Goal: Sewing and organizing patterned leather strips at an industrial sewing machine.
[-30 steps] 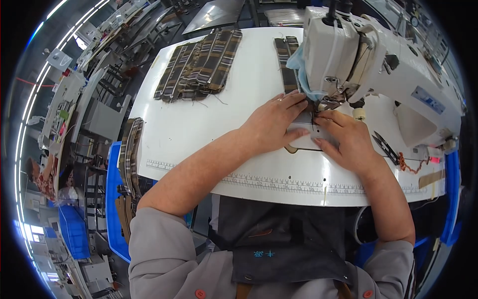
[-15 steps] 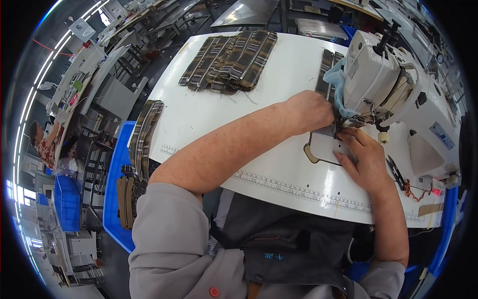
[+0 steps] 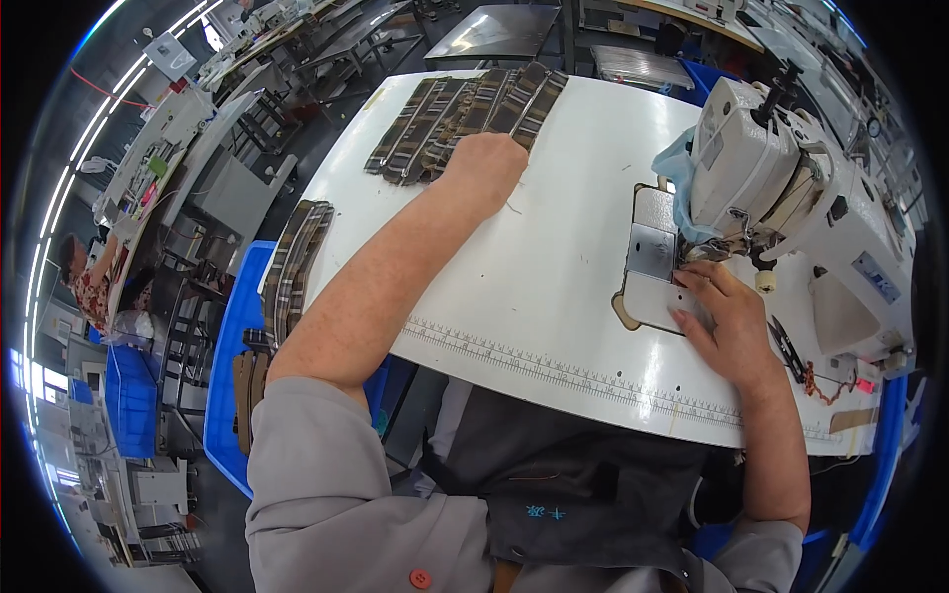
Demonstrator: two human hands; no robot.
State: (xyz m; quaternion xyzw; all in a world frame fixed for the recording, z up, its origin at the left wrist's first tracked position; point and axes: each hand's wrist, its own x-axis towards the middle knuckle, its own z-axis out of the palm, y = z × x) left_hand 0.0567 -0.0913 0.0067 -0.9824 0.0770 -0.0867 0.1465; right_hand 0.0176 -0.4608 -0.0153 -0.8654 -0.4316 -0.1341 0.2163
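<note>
My left hand is closed over the near edge of the brown plaid fabric pieces, which lie spread at the far side of the white table. Its fingertips are hidden behind the knuckles. A plaid piece with a light stripe runs away from that hand on the pile's right side. My right hand rests by the needle area of the white sewing machine, thumb and fingers apart on the metal plate. Nothing shows in its grasp.
More plaid pieces hang over the table's left edge above a blue bin. Black snips lie right of my right hand, near a beaded cord. A printed ruler follows the front edge. Another person sits far left.
My left hand has moved from the machine to the far-left pile. The plaid strip that lay beside the needle has left the plate. My right hand has stayed in place.
</note>
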